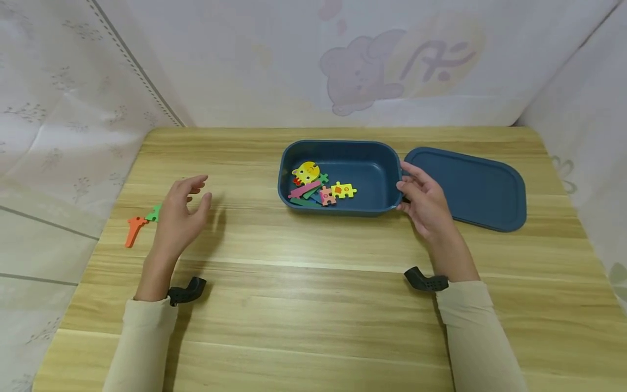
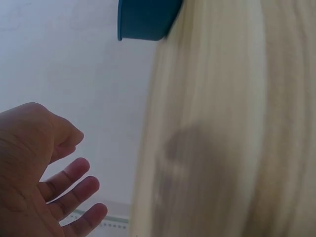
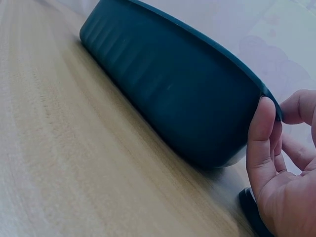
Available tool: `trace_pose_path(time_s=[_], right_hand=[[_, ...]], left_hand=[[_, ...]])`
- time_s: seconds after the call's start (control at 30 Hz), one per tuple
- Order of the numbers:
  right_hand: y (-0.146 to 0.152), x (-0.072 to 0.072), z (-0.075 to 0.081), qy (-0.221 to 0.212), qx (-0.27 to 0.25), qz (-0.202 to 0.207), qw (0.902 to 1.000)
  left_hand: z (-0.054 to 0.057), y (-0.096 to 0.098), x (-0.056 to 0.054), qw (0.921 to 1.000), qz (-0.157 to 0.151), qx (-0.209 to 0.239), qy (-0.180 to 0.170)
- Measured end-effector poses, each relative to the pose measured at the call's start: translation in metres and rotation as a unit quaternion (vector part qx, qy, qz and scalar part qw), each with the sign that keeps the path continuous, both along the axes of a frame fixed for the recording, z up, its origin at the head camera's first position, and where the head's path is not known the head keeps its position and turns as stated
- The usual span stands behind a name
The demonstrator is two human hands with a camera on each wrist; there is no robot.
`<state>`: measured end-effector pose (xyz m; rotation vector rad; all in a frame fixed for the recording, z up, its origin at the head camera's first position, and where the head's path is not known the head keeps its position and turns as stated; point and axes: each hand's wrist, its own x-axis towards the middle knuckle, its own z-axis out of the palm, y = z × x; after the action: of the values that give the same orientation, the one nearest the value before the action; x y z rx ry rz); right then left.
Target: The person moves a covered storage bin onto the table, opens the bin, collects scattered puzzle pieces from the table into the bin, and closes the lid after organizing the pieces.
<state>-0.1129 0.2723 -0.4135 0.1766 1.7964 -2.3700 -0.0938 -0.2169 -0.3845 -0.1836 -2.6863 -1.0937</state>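
Observation:
A dark blue plastic box [image 1: 369, 185] stands on the table, with several coloured puzzle pieces gathered in its left half. Among them are a round yellow piece with an animal face [image 1: 307, 173], a pink jigsaw piece [image 1: 327, 196] and a yellow jigsaw piece [image 1: 345, 190]. My right hand [image 1: 427, 209] pinches the rim at the box's right end between thumb and fingers, also plain in the right wrist view. Well left of the box, my left hand [image 1: 178, 220] hovers above the table, fingers relaxed and holding nothing. It partly hides a green puzzle piece [image 1: 154, 213].
The box's blue lid [image 1: 482, 190] lies flat to the right, beside the right hand. An orange piece [image 1: 134, 231] rests near the table's left edge, beside the green one. Patterned cloth [image 1: 274, 65] hangs behind the wooden table [image 1: 303, 305].

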Motion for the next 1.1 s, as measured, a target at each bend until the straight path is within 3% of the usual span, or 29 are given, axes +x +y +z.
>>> trace_pose_path(time_s=[0.13, 0.27, 0.4, 0.53, 0.87, 1.1], right_hand=[[0.0, 0.0, 0.0, 0.001, 0.0, 0.0, 1.0], [0.0, 0.0, 0.0, 0.005, 0.002, -0.001, 1.0], [0.001, 0.0, -0.001, 0.005, -0.001, -0.001, 1.0], [0.001, -0.001, -0.001, 0.007, -0.005, 0.0, 1.0], [0.001, 0.001, -0.001, 0.007, -0.006, 0.007, 0.9999], [0.0, 0.002, -0.002, 0.01, -0.019, 0.004, 0.9998]], left_hand=[[-0.003, -0.006, 0.004, 0.9999, 0.012, -0.002, 0.004], [-0.006, -0.012, 0.006, 0.9989, 0.044, -0.018, 0.003], [-0.007, -0.023, 0.008, 0.9946, 0.094, -0.033, -0.026], [-0.007, -0.036, 0.01, 0.9897, 0.124, -0.039, -0.06], [-0.012, -0.059, 0.013, 0.981, 0.151, -0.073, -0.097], [-0.015, -0.064, 0.014, 0.9768, 0.163, -0.06, -0.125]])
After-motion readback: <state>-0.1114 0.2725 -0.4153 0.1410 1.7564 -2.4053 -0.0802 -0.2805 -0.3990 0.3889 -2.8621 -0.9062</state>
